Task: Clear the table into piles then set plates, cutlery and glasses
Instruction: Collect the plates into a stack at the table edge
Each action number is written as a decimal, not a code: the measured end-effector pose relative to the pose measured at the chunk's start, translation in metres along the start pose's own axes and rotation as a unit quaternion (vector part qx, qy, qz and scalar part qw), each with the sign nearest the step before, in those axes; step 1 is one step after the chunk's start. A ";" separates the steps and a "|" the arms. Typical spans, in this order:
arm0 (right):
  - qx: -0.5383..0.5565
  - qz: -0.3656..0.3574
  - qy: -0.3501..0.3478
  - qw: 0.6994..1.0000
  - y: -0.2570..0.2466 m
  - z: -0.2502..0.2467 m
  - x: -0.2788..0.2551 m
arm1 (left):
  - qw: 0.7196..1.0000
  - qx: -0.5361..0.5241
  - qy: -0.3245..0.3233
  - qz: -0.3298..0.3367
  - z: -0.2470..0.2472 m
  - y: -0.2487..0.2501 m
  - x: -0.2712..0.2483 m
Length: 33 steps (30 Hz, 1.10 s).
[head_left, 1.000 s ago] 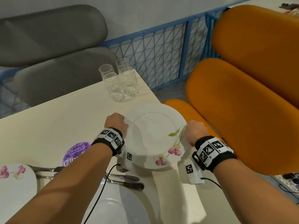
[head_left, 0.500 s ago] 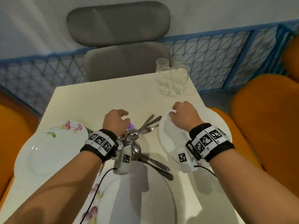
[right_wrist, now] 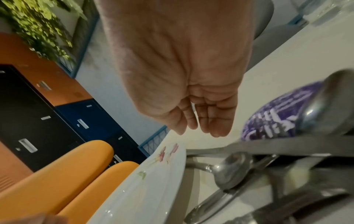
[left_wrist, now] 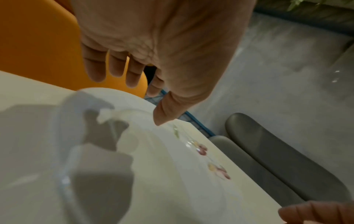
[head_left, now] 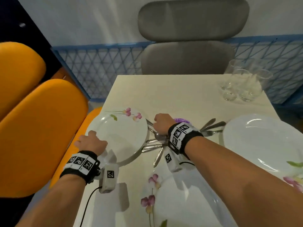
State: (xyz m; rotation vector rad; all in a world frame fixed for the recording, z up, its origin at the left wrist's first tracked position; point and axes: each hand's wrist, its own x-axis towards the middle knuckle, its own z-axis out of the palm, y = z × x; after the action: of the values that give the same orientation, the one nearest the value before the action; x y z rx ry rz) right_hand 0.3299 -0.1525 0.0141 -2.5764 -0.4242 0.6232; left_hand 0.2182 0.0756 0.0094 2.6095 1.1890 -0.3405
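Note:
A white floral plate lies at the left edge of the cream table. My left hand is at its near-left rim. In the left wrist view the left hand has straight fingers hanging past the plate, with the thumb tip touching the rim. My right hand hovers at the plate's right rim over a pile of cutlery. Seen from the right wrist, the right hand is loosely curled and holds nothing, above the spoons. A second plate lies at the right and a third near me.
Several clear glasses stand grouped at the far right corner. A purple round disc lies under the cutlery. Orange seats press against the table's left side, a grey chair stands at the far end, with blue mesh fencing behind.
Both hands have left the right plate and shifted left. The left hand now touches the left plate's rim, and the right hand is over the cutlery. The view has swung left.

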 end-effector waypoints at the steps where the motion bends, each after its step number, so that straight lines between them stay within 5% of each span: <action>1: -0.001 0.002 -0.005 1.000 -0.007 0.005 0.009 | 1.000 0.003 -0.005 -0.025 0.001 -0.011 0.003; 5: -0.021 0.015 -0.007 1.000 -0.030 0.019 0.043 | 0.988 -0.114 -0.046 -0.089 0.017 -0.036 0.021; 10: -0.007 0.029 0.011 0.999 -0.056 0.025 0.081 | 0.942 -0.304 -0.104 -0.098 0.031 -0.048 0.029; 19: 0.045 0.076 0.008 0.996 -0.064 0.036 0.105 | 0.896 -0.408 -0.156 -0.086 0.032 -0.053 0.040; 27: 0.128 0.137 0.043 0.981 -0.041 -0.010 0.065 | 0.893 -0.404 -0.194 0.046 -0.002 -0.028 0.046; 30: 0.224 0.192 0.037 0.955 -0.025 -0.039 0.037 | 0.906 -0.356 -0.196 0.119 -0.023 0.005 0.041; 33: 0.337 0.219 0.113 0.909 0.003 -0.066 0.005 | 0.904 -0.335 -0.202 0.173 -0.042 0.045 0.023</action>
State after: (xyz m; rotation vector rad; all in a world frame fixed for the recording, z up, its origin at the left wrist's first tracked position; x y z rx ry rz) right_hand 0.3669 -0.1763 0.0637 -2.0224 0.4057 0.4889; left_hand 0.2718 0.0770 0.0475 1.9565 0.5466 -0.3078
